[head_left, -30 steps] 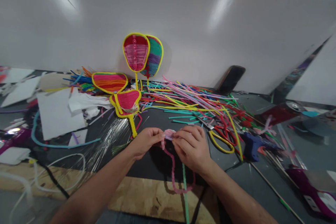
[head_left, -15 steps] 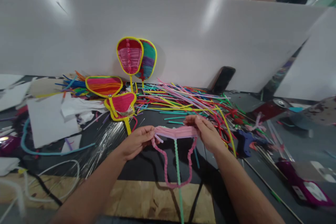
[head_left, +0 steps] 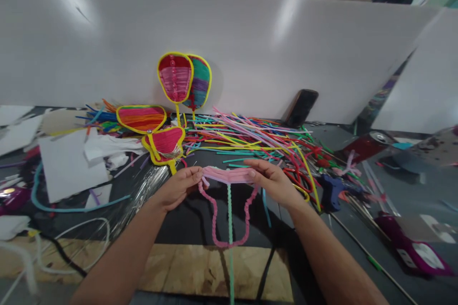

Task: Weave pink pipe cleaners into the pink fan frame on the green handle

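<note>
Between my hands is a pipe-cleaner fan frame (head_left: 215,225), its pink twisted outline pointing down toward me. Pink and lilac pipe cleaners fill a band (head_left: 229,175) across its top. A mint-green twisted stem (head_left: 231,257) runs down the middle and past the lower edge. My left hand (head_left: 182,186) pinches the band's left end, where a short lilac tip curls out below the fingers. At the right end, my right hand (head_left: 274,182) grips the band's corner between thumb and fingers, partly hiding it.
Finished fans (head_left: 175,78) lean on the white partition (head_left: 250,47); others lie at left. Loose pipe cleaners (head_left: 246,136) are heaped behind my hands. A phone (head_left: 302,107), a red can (head_left: 368,147) and a blue glue gun (head_left: 331,193) stand or lie at right. White paper (head_left: 71,164) lies left.
Both hands and the fan frame have shifted a little left and up in view. The lilac tip by my left fingers now looks shorter and bent. Both hands keep hold of the frame.
</note>
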Demonstrator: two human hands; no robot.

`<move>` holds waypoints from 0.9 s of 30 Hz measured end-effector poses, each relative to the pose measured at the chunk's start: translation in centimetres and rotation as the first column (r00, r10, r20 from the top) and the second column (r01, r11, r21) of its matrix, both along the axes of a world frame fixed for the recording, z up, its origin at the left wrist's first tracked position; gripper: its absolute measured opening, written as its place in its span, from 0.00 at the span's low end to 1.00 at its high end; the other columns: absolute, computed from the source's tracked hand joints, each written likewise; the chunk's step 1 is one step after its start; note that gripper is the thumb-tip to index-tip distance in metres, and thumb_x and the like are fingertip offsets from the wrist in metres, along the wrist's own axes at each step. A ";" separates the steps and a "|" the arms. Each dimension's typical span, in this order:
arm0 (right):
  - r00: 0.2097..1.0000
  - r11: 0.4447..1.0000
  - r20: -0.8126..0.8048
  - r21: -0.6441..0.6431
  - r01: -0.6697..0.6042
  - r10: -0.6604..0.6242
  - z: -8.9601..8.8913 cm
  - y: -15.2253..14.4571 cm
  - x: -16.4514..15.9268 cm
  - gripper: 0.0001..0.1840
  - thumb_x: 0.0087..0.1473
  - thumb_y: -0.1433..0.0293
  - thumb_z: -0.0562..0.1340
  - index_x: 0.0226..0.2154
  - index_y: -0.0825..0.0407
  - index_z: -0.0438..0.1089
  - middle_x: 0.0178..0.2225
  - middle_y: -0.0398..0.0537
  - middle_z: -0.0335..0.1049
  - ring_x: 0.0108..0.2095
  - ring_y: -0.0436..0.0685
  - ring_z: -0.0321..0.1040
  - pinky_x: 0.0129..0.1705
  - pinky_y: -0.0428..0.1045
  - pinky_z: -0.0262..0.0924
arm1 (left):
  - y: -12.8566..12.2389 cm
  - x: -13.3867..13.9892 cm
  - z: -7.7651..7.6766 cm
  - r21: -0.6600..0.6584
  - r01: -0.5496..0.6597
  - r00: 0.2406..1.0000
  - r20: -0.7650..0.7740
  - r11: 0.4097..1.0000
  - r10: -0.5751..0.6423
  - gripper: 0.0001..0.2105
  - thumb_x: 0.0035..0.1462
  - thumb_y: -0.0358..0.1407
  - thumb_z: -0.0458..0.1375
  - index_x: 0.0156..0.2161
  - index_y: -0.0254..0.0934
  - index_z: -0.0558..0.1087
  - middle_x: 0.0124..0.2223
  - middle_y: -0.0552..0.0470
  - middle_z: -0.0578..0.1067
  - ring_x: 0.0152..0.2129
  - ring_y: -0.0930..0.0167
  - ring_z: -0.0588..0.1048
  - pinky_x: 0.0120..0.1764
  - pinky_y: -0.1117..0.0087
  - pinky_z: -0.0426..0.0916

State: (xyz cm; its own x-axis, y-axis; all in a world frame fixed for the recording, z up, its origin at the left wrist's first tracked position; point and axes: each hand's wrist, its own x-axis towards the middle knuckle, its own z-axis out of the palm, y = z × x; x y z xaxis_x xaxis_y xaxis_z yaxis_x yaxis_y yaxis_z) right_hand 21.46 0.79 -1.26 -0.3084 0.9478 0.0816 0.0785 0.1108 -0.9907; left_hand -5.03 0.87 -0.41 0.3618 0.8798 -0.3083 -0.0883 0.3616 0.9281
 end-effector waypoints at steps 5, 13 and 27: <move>0.918 0.873 0.356 0.487 -0.021 -0.176 -0.3 -0.3 0.0 0.25 0.51 0.65 0.63 0.52 0.48 0.64 0.49 0.53 0.68 0.49 0.58 0.65 0.50 0.55 0.61 | 0.2 -0.4 0.0 -0.019 -0.031 0.999 0.022 0.999 0.031 0.16 0.45 0.45 0.64 0.29 0.32 0.71 0.27 0.51 0.73 0.26 0.74 0.70 0.32 0.75 0.63; 0.880 0.799 0.414 0.598 -0.068 -0.235 -0.8 -0.3 -0.6 0.16 0.56 0.68 0.59 0.47 0.47 0.69 0.45 0.51 0.72 0.47 0.57 0.68 0.51 0.54 0.63 | 0.3 -0.4 -0.1 -0.031 -0.011 1.000 0.008 0.999 0.011 0.16 0.45 0.45 0.65 0.28 0.32 0.70 0.26 0.52 0.73 0.26 0.75 0.70 0.33 0.76 0.63; 0.979 0.994 -0.178 -0.013 -0.107 0.103 0.2 0.1 -0.7 0.15 0.52 0.65 0.62 0.43 0.51 0.69 0.31 0.45 0.71 0.30 0.49 0.66 0.34 0.46 0.63 | 1.1 -2.0 -0.9 0.002 -0.024 1.000 0.002 1.000 0.024 0.13 0.46 0.42 0.64 0.32 0.33 0.73 0.31 0.50 0.75 0.29 0.73 0.73 0.35 0.75 0.67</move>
